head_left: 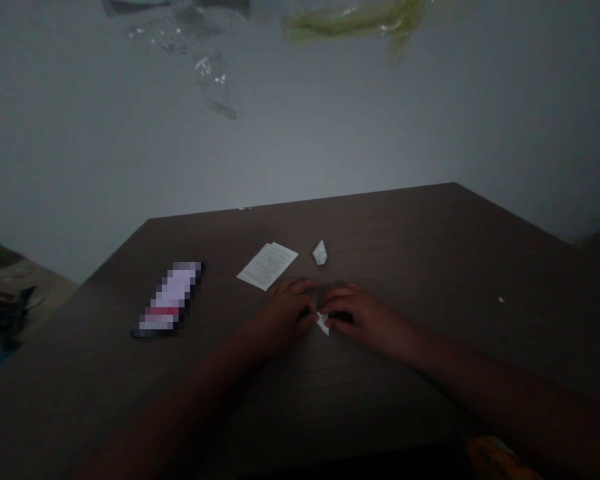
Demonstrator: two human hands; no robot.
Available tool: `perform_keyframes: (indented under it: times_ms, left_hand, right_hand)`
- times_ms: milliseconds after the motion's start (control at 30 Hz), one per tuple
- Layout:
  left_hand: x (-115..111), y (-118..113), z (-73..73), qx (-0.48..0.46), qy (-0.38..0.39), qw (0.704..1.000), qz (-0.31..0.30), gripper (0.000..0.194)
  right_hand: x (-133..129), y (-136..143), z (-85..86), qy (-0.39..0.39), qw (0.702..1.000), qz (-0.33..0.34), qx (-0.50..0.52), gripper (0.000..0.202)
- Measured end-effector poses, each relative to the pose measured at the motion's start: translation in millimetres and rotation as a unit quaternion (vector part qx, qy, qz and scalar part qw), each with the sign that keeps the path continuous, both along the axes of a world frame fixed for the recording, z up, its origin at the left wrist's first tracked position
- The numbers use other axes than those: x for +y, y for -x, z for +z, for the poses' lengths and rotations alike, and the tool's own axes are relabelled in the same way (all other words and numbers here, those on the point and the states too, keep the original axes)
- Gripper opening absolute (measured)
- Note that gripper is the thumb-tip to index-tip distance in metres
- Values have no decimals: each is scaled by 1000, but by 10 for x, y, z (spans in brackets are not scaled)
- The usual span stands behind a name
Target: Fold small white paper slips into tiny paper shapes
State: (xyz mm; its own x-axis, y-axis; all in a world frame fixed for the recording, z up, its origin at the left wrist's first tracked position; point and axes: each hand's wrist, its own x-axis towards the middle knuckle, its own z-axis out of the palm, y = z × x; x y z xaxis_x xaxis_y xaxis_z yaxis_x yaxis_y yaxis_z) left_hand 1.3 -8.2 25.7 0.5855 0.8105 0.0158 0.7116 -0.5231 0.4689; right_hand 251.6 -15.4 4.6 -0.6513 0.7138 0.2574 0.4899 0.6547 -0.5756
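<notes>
A small folded piece of white paper [323, 323] lies low over the dark table, between my two hands. My left hand [291, 313] pinches its left side with thumb and fingers. From the right, my right hand [363, 317] grips the same paper, its fingers bent and the tips close to those of the left. My fingers cover part of the paper. Just beyond them stands a small folded white paper shape [320, 253] with pointed ends. Printed paper sheets [267, 267] lie a little to the left of it.
A phone [169, 297] with a lit, blurred-out screen lies on the left of the brown table [405, 233]. A tiny white scrap [501, 300] is on the right. Behind the table rises a pale wall [330, 133] with clear and yellow plastic at the top.
</notes>
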Motion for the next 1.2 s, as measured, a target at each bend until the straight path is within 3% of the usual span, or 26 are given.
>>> perform_keyframes:
  times_ms: [233,467,700,800,867,1200]
  left_hand:
    - [-23,-34,73,9,11,1000,0,10]
    - [-47,-53,80,20,-5,1000,1,10]
    - [-54,42,103,-1,-6,1000,-29,7]
    - [-68,53,83,6,-6,999,-43,31]
    - [-80,41,69,12,-6,999,-32,42]
    - [-69,48,91,11,45,999,-15,37]
  right_hand:
    - [-47,-4,-70,-22,999,-18,-26,20]
    - [-133,25,-12,-63,994,-35,-88,20]
    - [-6,-29,-25,-56,996,-11,-62,13]
    - [37,-47,-41,-61,996,-14,-58,10]
    - [42,-50,-49,-58,996,-19,-59,10]
    - [114,-93,-55,20,999,-31,-2,15]
